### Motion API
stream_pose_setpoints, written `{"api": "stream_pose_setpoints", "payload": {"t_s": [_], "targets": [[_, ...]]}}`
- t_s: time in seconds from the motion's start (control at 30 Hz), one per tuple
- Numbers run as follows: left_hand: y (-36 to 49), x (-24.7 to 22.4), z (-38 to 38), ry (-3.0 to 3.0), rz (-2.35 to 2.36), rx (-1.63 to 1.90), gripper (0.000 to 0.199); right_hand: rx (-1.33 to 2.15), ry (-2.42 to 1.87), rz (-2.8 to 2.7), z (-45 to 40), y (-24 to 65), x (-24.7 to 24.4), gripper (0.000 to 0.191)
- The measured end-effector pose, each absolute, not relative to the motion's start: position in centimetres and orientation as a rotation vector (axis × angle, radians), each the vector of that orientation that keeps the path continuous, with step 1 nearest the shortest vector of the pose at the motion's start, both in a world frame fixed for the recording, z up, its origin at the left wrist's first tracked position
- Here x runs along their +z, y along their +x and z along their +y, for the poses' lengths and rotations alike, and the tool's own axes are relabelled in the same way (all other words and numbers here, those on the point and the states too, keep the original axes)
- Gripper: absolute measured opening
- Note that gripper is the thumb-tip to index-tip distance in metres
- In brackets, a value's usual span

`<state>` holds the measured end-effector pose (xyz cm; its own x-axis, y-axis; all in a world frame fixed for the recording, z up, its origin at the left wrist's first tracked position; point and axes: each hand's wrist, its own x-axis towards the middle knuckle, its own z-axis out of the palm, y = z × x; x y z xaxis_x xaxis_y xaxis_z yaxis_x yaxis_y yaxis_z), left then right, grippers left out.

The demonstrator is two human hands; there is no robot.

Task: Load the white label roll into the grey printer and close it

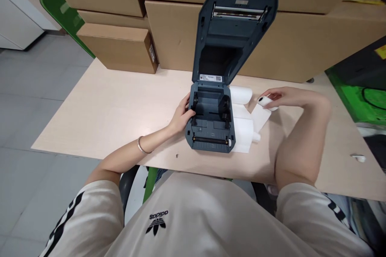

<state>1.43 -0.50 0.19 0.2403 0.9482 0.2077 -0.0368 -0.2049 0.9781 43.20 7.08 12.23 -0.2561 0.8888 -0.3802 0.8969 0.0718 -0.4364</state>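
The right hand point(279, 97) pinches a light, easily crushed paper roll point(265, 101) by its ends, best held there, while the left hand point(181, 116) clasps the rigid printer point(211, 128).

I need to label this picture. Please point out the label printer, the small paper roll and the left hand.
label printer point(211, 124), head view: floor of its open bay.
small paper roll point(264, 101), head view: its side, near the end.
left hand point(181, 116), head view: its back.
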Motion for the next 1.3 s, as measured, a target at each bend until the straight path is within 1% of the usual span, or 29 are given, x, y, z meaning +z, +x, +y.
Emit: {"api": "stream_pose_setpoints", "payload": {"t_s": [0.07, 0.13, 0.17, 0.23, 0.3, 0.37, 0.47, 0.53, 0.6, 0.67, 0.77, 0.97, 1.03, 1.1, 1.17, 1.23, 1.3], "targets": [[1.4, 0.1, -0.5, 1.452, 0.910, 1.178, 0.084, -1.140, 1.723, 2.397, 5.4, 43.0, 14.7, 0.043], [1.4, 0.1, -0.5, 1.447, 0.912, 1.179, 0.084, -1.312, 1.439, 2.520, 4.1, 42.6, 16.6, 0.042], [1.4, 0.1, -0.5, 1.448, 0.912, 1.178, 0.084, -1.400, 1.274, 2.576, 3.7, 42.3, 17.3, 0.042], [1.5, 0.1, -0.6, 1.457, 0.907, 1.172, 0.083, -1.605, 1.033, 2.651, 3.1, 41.1, 18.0, 0.048], [1.5, 0.1, -0.5, 1.466, 0.902, 1.168, 0.083, -1.709, 1.028, 2.747, 2.6, 38.8, 18.0, 0.053], [1.5, 0.1, -0.5, 1.469, 0.901, 1.170, 0.083, -1.606, 1.207, 2.869, 2.0, 35.5, 17.4, 0.052], [1.5, -0.2, -0.5, 1.469, 0.916, 1.182, 0.082, -1.230, 1.393, 2.986, 1.0, 29.8, 15.6, 0.044], [1.4, -0.3, -0.5, 1.470, 0.935, 1.178, 0.081, -0.832, 1.402, 3.053, 0.6, 26.7, 13.9, 0.033], [1.4, -0.3, -0.5, 1.470, 0.946, 1.169, 0.082, -0.511, 1.339, 3.043, 0.6, 24.8, 12.2, 0.033], [1.4, -0.4, -0.4, 1.466, 0.951, 1.168, 0.083, -0.384, 1.244, 2.979, 0.9, 24.2, 10.8, 0.037], [1.4, -0.5, -0.4, 1.465, 0.950, 1.174, 0.086, -0.424, 1.142, 2.929, 0.8, 24.7, 10.4, 0.043], [1.4, -0.6, -0.3, 1.495, 0.961, 1.163, 0.087, -0.863, 1.084, 2.844, -3.2, 25.9, 13.7, 0.049], [1.4, -0.3, -0.4, 1.512, 0.959, 1.148, 0.088, -0.874, 1.059, 2.767, -4.9, 25.9, 14.3, 0.057], [1.5, 0.1, -0.5, 1.516, 0.962, 1.141, 0.087, -0.849, 1.041, 2.705, -6.2, 25.8, 14.4, 0.074], [1.6, 0.5, -0.7, 1.498, 0.971, 1.144, 0.085, -0.853, 1.063, 2.646, -7.0, 25.8, 14.3, 0.085], [1.6, 0.8, -0.8, 1.470, 0.973, 1.147, 0.084, -0.871, 1.082, 2.623, -7.4, 25.9, 14.0, 0.090], [1.7, 0.9, -0.9, 1.452, 0.969, 1.139, 0.083, -0.875, 1.081, 2.647, -7.7, 25.9, 13.8, 0.090]]}}
